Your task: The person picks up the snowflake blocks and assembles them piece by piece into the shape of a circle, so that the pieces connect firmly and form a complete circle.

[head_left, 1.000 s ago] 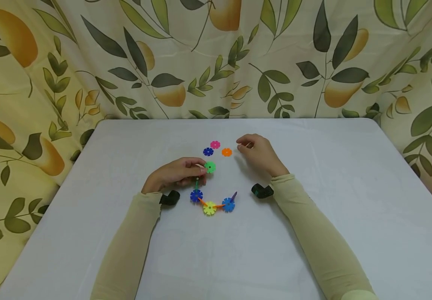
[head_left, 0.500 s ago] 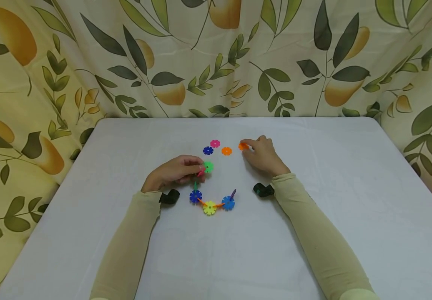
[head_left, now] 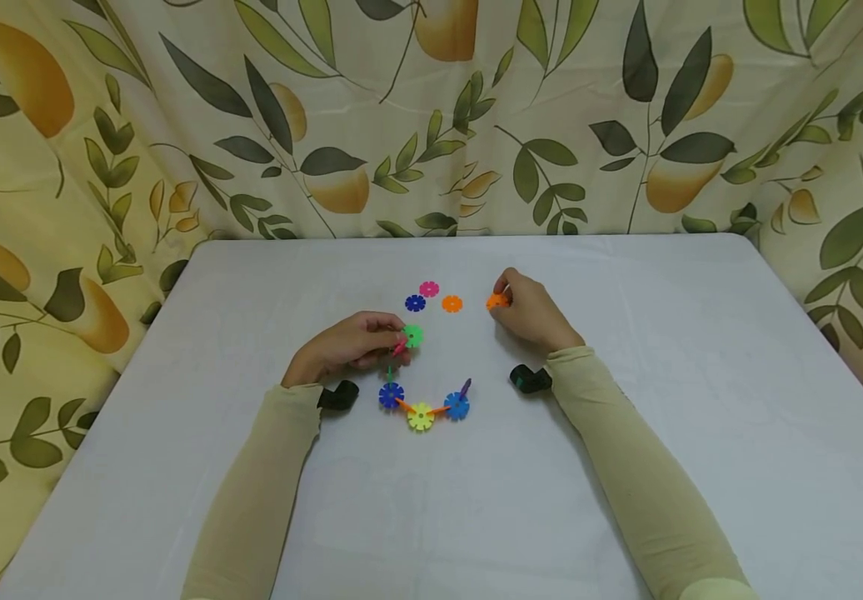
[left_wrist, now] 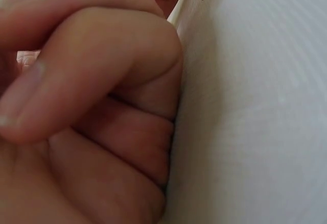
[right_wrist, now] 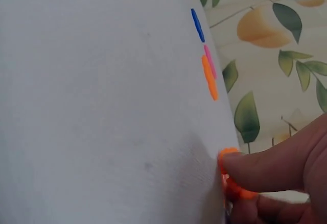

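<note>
My left hand [head_left: 356, 342] pinches one end of a linked chain of toothed plastic flower discs, by a green disc [head_left: 413, 337] and a pink disc [head_left: 399, 345]. From there the chain curves over the white table through a dark blue disc [head_left: 391, 396], a yellow disc [head_left: 421, 417] and a blue disc [head_left: 457, 406] with a purple disc [head_left: 466, 387] standing on edge. Curled fingers [left_wrist: 92, 71] fill the left wrist view, which hides the chain. At the right, an orange flower disc [head_left: 496, 302] is pinched between thumb and fingers of my right hand [head_left: 535, 313].
Three loose discs lie flat beyond the left hand: a pink disc [head_left: 429, 288], a navy disc [head_left: 415, 303] and an orange disc [head_left: 451, 304]. The white table [head_left: 626, 467] meets a leaf-patterned curtain [head_left: 431, 117] at its far edge.
The right hand has taken hold of an orange disc and drawn it slightly to the right. The green disc in the left hand has shifted a little left.
</note>
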### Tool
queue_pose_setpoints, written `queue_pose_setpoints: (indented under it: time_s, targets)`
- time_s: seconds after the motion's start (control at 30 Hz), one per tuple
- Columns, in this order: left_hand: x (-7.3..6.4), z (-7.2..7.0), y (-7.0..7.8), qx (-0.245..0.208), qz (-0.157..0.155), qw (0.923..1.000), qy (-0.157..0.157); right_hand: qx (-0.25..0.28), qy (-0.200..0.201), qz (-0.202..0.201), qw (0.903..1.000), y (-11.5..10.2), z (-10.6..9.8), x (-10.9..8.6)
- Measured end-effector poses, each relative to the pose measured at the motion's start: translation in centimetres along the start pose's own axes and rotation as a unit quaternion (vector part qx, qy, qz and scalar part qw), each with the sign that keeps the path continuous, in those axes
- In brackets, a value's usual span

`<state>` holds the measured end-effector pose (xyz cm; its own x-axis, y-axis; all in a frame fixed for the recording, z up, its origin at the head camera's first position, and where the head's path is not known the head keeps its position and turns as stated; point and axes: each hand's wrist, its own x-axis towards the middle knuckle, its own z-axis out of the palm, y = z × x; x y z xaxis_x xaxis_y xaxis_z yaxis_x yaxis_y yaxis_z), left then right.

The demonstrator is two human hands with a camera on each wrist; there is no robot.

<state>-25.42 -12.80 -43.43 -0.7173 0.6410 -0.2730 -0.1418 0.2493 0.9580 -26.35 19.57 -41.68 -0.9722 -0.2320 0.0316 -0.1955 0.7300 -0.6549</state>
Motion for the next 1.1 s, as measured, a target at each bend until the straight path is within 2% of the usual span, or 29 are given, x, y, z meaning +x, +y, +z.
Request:
queue_pose_setpoints:
  time_s: [0.2, 0.43, 0.8, 1.1]
  targets:
    - [-0.1, -0.1, 0.1, 0.004, 0.000, 1.0000, 0.003, 0.036, 0.004, -0.017, 0.9992, 0.1, 0.0, -0.1]
    - [-0.1, -0.2, 0.0, -0.008, 0.000, 1.0000, 0.006, 0.068, 0.004, -0.014, 0.9976, -0.4, 0.3, -0.1]
    - [0.0, 0.0, 0.1, -0.022, 0.000, 0.9997, 0.006, 0.105, -0.038, -0.034, 0.9932, -2.5, 1.4, -0.3]
    - [0.0, 0.1, 0.1, -0.021, 0.004, 0.9997, 0.008, 0.116, -0.082, -0.111, 0.9836, -4.1, 2.8, -0.5]
